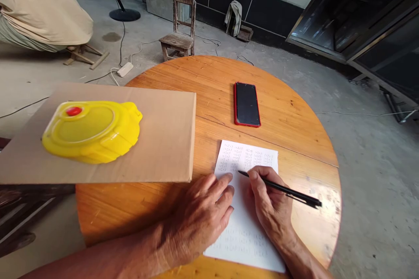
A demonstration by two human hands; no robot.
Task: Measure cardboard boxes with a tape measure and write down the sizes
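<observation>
Your right hand (270,200) grasps a black pen (294,192), pinched between thumb and fingers, with its back end slanting toward the table's right edge. The pen's tip is at the lowest row of writing in the paper's upper block, nearer the paper's left edge than its right; you cannot tell from here whether it touches. Your left hand (203,211) is flattened out and grips nothing, its fingertips resting on the left edge of the paper (241,211). That sheet lies toward the near edge of the round wooden table (288,122), with small handwritten rows near its top edge and fainter ones near its bottom edge. Past the paper's top edge, toward the table's far edge, lies a phone (247,104) in a red case. To your left, a cardboard box (166,135) juts out over the table's left edge, and a yellow case (94,135) with a red button (74,111) sits on its top. Beyond the table's far edge stands a small wooden chair (178,41).
</observation>
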